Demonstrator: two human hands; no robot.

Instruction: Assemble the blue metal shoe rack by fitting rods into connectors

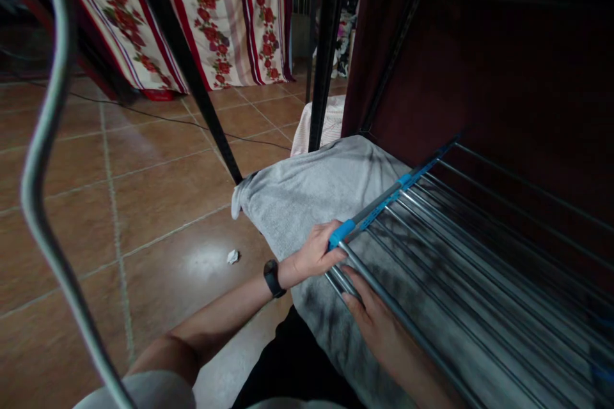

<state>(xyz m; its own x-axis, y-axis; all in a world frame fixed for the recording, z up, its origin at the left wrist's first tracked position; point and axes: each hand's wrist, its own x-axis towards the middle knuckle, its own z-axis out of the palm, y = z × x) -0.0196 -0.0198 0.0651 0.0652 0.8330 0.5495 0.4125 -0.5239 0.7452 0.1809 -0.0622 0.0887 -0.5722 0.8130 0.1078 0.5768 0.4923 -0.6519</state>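
A folding clothes drying rack [432, 211] with metal bars and bright blue plastic joints lies above a grey towel-like cover [307, 198]. At its near corner, my left hand [319, 250] is closed around the frame beside the blue corner piece [341, 233]. A dark watch [273, 278] sits on that wrist. My right hand [369, 313] reaches under the front tube, its fingers closed on the thinner metal bars just below the corner. Part of the right hand is hidden behind the tube.
Dark metal posts [192, 70] rise at the corners of the covered surface. A dark red panel [503, 70] stands on the right. A bent grey tube [36, 185] crosses the left side. On the tiled floor [158, 198] lie a crumpled white scrap [233, 257] and a thin cable [177, 120].
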